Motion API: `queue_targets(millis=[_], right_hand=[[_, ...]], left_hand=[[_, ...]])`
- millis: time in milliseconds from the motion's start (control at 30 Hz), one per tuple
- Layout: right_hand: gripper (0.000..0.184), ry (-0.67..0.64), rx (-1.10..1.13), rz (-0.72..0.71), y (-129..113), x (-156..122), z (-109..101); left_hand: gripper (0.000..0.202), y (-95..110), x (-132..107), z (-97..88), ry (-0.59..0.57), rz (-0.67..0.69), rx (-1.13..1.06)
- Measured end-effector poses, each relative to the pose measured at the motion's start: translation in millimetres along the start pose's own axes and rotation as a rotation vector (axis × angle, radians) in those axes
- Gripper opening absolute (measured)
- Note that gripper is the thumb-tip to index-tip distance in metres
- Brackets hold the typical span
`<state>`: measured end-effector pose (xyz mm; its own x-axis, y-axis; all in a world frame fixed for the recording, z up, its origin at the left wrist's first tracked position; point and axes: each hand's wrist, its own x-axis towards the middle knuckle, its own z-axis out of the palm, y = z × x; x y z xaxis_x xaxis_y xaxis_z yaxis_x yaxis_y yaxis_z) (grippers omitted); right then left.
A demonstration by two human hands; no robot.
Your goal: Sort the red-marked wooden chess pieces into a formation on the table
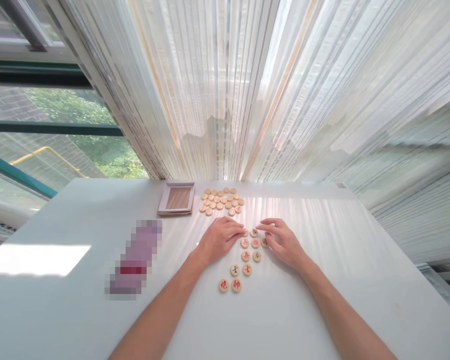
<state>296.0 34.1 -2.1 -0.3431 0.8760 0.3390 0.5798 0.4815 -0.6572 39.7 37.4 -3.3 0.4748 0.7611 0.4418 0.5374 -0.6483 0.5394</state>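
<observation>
Round wooden Chinese chess pieces lie face up in a column of short rows, with red or black characters. My left hand (224,236) is flat and open, fingers stretched out, its fingertips touching the left piece (246,232) of the top row and partly covering it. My right hand (284,244) is open with fingers apart. Its index fingertip is at the black-marked piece (254,232), and its lower fingers partly cover another black-marked piece (264,242). Below are a red piece (255,243) and, nearest me, two red-marked pieces (224,285).
Behind my hands, several more chess pieces (220,200) lie in a cluster, mostly blank side up. Left of them sits a shallow open box (178,199). A blurred-out purple object (135,260) lies on the white table (78,320). Striped curtains (225,90) hang at the far edge.
</observation>
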Motion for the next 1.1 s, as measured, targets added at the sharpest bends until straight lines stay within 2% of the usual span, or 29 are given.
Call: queue_targets(millis=[100, 233, 900, 1100], right_hand=[[0.042, -0.055, -0.047, -0.029, 2.3, -0.8, 1.2], [0.046, -0.077, -0.096, -0.065, 5.4, -0.4, 1.4], [0.048, -0.086, -0.109, -0.067, 3.7, 0.0, 0.4], [0.046, -0.055, -0.075, -0.040, 6.6, -1.6, 2.3]], left_hand=[[0.020, 0.3, 0.5, -1.4, -0.010, -0.002, 0.000], [0.021, 0.1, 0.1, -1.5, -0.009, -0.004, -0.003], [0.021, -0.7, -1.1, -0.3, 0.005, 0.000, -0.012], [0.027, -0.7, -2.0, -1.8, 0.017, -0.026, -0.035]])
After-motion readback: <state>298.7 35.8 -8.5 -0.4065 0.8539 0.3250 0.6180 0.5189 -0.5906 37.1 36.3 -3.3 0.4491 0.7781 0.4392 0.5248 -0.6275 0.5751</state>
